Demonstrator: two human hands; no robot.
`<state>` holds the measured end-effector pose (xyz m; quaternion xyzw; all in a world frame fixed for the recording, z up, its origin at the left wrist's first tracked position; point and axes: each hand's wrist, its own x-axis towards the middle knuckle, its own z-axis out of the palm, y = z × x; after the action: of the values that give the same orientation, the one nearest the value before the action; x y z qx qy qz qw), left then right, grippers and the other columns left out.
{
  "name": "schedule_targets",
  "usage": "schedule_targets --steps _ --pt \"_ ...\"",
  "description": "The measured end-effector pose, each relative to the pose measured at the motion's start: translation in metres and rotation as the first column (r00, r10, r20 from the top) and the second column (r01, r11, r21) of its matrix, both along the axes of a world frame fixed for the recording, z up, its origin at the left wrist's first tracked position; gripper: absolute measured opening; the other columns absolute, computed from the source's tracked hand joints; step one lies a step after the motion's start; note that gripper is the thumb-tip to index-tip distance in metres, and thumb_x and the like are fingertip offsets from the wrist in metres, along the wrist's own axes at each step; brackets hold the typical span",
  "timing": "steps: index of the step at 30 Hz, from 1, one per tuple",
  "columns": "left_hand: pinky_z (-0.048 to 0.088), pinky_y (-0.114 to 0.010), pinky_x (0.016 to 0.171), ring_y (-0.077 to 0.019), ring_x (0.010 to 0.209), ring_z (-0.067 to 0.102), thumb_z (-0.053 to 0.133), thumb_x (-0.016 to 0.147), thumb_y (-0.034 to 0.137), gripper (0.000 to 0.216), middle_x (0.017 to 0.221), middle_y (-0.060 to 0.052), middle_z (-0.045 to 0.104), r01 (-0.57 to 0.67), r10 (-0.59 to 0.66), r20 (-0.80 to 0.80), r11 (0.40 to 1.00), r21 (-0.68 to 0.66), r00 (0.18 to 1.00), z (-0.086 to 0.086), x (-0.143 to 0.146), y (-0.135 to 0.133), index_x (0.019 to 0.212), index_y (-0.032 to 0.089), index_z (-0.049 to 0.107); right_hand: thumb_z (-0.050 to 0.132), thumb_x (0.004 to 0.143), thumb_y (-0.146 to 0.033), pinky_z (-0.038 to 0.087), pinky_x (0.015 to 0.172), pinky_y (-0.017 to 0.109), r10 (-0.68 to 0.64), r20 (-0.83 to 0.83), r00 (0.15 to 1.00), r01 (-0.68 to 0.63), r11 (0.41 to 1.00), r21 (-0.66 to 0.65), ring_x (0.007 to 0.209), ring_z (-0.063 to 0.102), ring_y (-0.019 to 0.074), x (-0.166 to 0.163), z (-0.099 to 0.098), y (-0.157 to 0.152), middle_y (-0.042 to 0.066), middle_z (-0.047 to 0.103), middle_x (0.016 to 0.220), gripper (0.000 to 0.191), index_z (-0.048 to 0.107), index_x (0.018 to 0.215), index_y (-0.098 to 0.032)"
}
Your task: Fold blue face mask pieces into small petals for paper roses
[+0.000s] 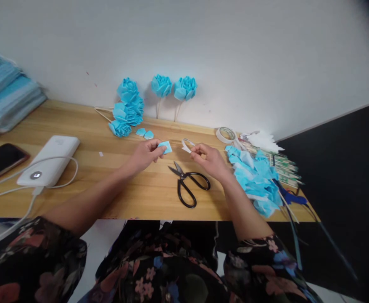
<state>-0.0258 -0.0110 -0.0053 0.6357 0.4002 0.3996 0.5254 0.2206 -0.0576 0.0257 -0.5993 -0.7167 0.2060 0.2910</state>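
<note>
Between thumb and fingers, my left hand (149,151) pinches a small light-blue fabric or paper piece (165,147). My right hand (208,158) is closed on the white end of a thin tape ring (188,140), a little to the right of that piece. Black-handled scissors (186,179) lie on the table below both hands, blades slightly apart. Two small blue petals (145,133) rest just beyond my left hand. Behind them, several blue flowers on sticks (127,109) are piled together, and two more flowers (185,88) lean on the wall.
A crumpled blue heap (254,176), a wider tape roll (225,134) and a blue glue gun (293,197) are on the right. At left are a white power bank (50,160) with a cable, a phone (3,162) and stacked blue masks (8,92).
</note>
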Motion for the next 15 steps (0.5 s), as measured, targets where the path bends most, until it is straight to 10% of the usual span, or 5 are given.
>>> schedule_targets --steps 8,15 --pt "0.047 -0.029 0.076 -0.0202 0.096 0.064 0.062 0.084 0.030 0.014 0.105 -0.009 0.072 0.089 -0.035 -0.139 0.913 0.399 0.990 0.005 0.001 -0.007 0.082 0.019 0.071 0.059 0.089 -0.026 0.045 0.078 0.033 0.106 0.153 0.983 -0.120 0.989 0.086 0.082 0.067 0.0212 -0.020 0.005 0.005 0.004 0.077 0.089 0.010 0.068 0.089 -0.022" --pt "0.047 -0.038 0.091 -0.0248 0.099 0.067 0.060 0.087 0.028 0.015 0.099 -0.009 0.075 0.208 -0.063 -0.273 0.813 0.544 0.960 0.001 0.002 -0.006 0.087 0.022 0.074 0.057 0.092 -0.023 0.046 0.084 0.036 0.165 0.237 0.957 -0.195 0.975 0.111 0.084 0.067 0.0226 -0.032 0.005 0.003 0.005 0.077 0.090 0.013 0.070 0.095 -0.022"
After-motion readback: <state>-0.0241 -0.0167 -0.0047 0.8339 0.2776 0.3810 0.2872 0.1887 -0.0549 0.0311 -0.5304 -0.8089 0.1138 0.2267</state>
